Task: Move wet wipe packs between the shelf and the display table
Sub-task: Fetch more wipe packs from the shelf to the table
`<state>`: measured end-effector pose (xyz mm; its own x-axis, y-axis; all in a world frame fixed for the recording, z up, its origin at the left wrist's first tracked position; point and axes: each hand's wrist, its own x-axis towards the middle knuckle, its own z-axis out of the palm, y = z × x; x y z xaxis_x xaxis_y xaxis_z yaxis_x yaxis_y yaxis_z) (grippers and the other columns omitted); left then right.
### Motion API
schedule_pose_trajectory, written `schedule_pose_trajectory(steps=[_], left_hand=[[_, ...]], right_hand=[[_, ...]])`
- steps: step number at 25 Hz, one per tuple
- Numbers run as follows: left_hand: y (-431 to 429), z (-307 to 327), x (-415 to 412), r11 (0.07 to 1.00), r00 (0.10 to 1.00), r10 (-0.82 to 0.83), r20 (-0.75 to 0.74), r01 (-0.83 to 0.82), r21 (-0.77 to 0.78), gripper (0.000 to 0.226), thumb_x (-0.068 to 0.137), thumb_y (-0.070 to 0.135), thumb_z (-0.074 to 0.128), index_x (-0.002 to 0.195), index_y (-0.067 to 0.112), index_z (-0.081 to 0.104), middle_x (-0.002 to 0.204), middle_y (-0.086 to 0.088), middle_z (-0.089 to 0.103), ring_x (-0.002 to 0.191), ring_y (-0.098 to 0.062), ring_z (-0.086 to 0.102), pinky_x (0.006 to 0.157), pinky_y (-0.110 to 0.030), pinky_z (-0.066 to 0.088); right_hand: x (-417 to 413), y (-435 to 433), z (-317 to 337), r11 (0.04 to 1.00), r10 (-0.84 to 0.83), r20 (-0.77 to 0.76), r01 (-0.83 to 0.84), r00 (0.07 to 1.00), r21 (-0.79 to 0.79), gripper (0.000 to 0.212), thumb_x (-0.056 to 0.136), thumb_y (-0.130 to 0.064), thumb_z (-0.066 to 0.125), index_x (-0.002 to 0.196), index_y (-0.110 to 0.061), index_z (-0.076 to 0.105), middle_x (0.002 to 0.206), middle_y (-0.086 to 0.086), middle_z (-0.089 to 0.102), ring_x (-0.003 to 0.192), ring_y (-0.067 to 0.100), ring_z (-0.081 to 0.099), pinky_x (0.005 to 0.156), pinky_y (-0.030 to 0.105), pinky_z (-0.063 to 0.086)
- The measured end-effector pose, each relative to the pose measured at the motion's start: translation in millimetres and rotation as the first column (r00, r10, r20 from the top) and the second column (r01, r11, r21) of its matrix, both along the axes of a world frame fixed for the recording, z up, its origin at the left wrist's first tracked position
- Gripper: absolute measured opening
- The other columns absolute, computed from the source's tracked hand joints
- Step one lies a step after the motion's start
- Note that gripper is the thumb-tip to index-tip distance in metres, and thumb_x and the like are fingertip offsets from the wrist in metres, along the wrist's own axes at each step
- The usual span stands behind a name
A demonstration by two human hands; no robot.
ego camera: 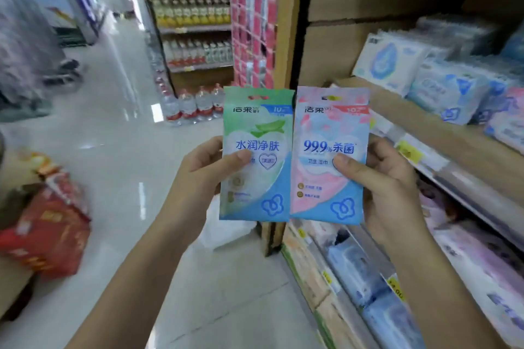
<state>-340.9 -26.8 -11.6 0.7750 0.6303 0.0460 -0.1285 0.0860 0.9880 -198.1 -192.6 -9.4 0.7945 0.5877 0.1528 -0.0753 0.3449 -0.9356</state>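
Two wet wipe packs stand upright side by side in the middle, their inner edges meeting. The left pack [256,150] is in the left grip [198,178] and the right pack [329,156] is in the right grip [388,178]. To the right runs the shelf [442,133], with stacked packs [442,88] on its boards. Behind, across the floor [113,136], stands a drinks rack [195,28] with bottles [195,105] at its foot. Cartons [51,227] sit far left.

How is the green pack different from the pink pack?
The green pack is held by the left hand; the pink pack by the right hand. The green pack shows a green leaf; the pink pack shows a big 99.9%. Both look the same size, stand upright side by side and have a blue flower mark.
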Motion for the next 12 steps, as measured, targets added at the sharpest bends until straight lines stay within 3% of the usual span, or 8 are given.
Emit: schedule_pose_trajectory(steps=[5, 8, 12], left_hand=[[50, -5, -159, 0.93, 0.931, 0.365, -0.006, -0.365, -0.038, 0.03, 0.072, 0.018, 0.07, 0.102, 0.016, 0.069, 0.097, -0.003, 0.075, 0.08, -0.018, 0.071, 0.061, -0.026, 0.055], [72, -8, -268, 0.838, 0.839, 0.543, -0.025, -0.544, -0.05, 0.03, 0.073, 0.02, 0.071, 0.103, 0.017, 0.069, 0.1, -0.006, 0.074, 0.087, -0.024, 0.068, 0.074, -0.036, 0.052], [89, -16, -401, 0.66, 0.664, 0.748, -0.016, -0.746, -0.087, 0.025, 0.077, 0.016, 0.063, 0.101, 0.011, 0.067, 0.095, -0.005, 0.075, 0.079, -0.017, 0.071, 0.063, -0.026, 0.056]], right_hand=[[-107, 108, -5, 0.942, 0.334, -0.001, -0.334, 0.943, -0.033, 0.043, 0.064, -0.002, 0.075, 0.104, -0.01, 0.062, 0.098, 0.007, 0.074, 0.085, 0.027, 0.071, 0.073, 0.04, 0.058], [-194, 172, -13, 0.857, 0.512, 0.019, -0.51, 0.859, -0.071, 0.046, 0.061, -0.003, 0.079, 0.103, -0.011, 0.063, 0.1, 0.01, 0.073, 0.089, 0.03, 0.07, 0.077, 0.043, 0.057], [-314, 243, -27, 0.71, 0.701, 0.001, -0.698, 0.713, -0.092, 0.043, 0.065, -0.003, 0.074, 0.106, -0.009, 0.062, 0.098, 0.008, 0.074, 0.085, 0.026, 0.071, 0.07, 0.035, 0.057]])
